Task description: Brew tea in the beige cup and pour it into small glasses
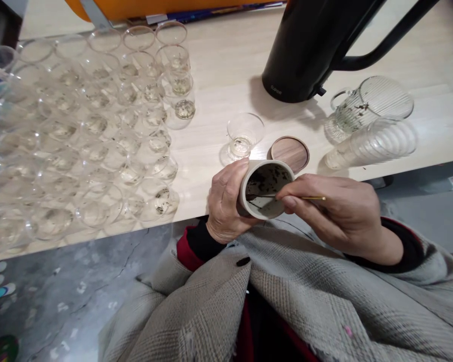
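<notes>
My left hand (226, 201) is wrapped round a pale canister (269, 210), tilted so its mouth faces up toward me. Dark loose tea leaves (266, 177) cling to its inner wall and lie inside. Between the thumb and fingers of my right hand (332, 211) is a thin gold-coloured spoon (312, 198), its far end down in the canister. Just beyond the canister a clear plastic cup (245, 131) stands on the table. Beside that cup lies a round wooden lid (290, 154).
Rows of clear plastic cups (98, 125), many with tea leaves at the bottom, fill the table's left side. A black kettle (305, 45) stands at the back. To the right are a ribbed glass pitcher (381, 103) and a stack of cups (370, 143) lying tilted.
</notes>
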Demonstrator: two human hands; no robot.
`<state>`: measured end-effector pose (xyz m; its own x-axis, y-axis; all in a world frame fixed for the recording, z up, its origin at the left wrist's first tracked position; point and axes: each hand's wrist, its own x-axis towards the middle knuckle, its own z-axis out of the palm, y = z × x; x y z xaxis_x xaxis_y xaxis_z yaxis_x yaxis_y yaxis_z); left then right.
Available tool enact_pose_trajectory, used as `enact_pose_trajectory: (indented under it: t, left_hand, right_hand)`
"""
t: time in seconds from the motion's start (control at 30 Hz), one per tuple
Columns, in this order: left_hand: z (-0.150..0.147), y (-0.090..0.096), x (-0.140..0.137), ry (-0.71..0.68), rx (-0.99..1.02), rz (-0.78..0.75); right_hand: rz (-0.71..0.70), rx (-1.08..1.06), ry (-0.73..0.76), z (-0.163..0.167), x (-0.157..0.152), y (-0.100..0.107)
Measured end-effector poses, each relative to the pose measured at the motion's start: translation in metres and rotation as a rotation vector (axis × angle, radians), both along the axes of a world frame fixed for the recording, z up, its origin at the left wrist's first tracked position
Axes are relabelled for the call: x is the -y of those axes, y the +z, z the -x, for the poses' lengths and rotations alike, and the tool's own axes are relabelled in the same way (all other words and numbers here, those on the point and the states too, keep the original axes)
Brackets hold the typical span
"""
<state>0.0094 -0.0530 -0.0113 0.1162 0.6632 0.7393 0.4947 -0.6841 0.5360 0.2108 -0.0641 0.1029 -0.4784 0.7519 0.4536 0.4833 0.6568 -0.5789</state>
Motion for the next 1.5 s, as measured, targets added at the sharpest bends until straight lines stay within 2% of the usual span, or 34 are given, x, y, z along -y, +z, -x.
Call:
enact_pose_trajectory:
  t: [0.13, 0.33, 0.47, 0.6, 0.7, 0.9, 1.03, 1.1, 1.2, 1.27, 1.37, 1.43, 1.5]
  left_hand:
    - [0.000, 0.004, 0.000, 0.024, -0.024, -0.021]
    - [0.001, 0.008, -0.001, -0.013, 0.022, -0.007]
    - [0.001, 0.008, -0.001, 0.003, 0.015, 0.003]
    - [0.001, 0.008, 0.001, 0.012, 0.021, 0.017]
    - [0.001, 0.009, 0.001, 0.024, 0.020, 0.017]
    - [0.001, 0.010, 0.001, 0.055, 0.034, 0.060]
    - [0.002, 0.011, 0.001, 0.063, 0.029, 0.080]
    - [0.002, 0.012, 0.001, 0.067, 0.025, 0.077]
    - [0.002, 0.011, 0.001, 0.070, 0.027, 0.073]
    - [0.001, 0.010, 0.000, 0.076, 0.028, 0.079]
    - [0.001, 0.008, -0.001, 0.069, 0.037, 0.073]
    - [0.002, 0.008, -0.001, 0.055, 0.047, 0.077]
    - [0.004, 0.009, -0.001, 0.045, 0.057, 0.103]
  right_hand:
    - [0.200, -0.213, -0.119, -0.007, 0.004, -0.002]
    - [0.494, -0.816, -0.351, -0.013, 0.000, -0.008]
    - [0.576, -1.022, -0.422, -0.015, -0.013, -0.005]
    - [0.541, -1.107, -0.406, -0.016, -0.021, -0.005]
    - [0.445, -1.129, -0.394, -0.013, -0.028, -0.006]
    - [0.118, -1.039, -0.429, 0.005, -0.041, -0.008]
    - [-0.136, -0.895, -0.423, 0.015, -0.042, -0.012]
    - [-0.115, -0.678, -0.404, 0.015, -0.044, -0.015]
    - [0.011, -0.404, -0.383, 0.011, -0.050, -0.022]
    - [0.054, -0.444, -0.407, 0.010, -0.054, -0.024]
    - [0.086, -0.641, -0.447, 0.008, -0.056, -0.020]
    - [0.036, -0.803, -0.484, 0.001, -0.056, -0.011]
    - [-0.099, -0.932, -0.551, -0.017, -0.056, -0.001]
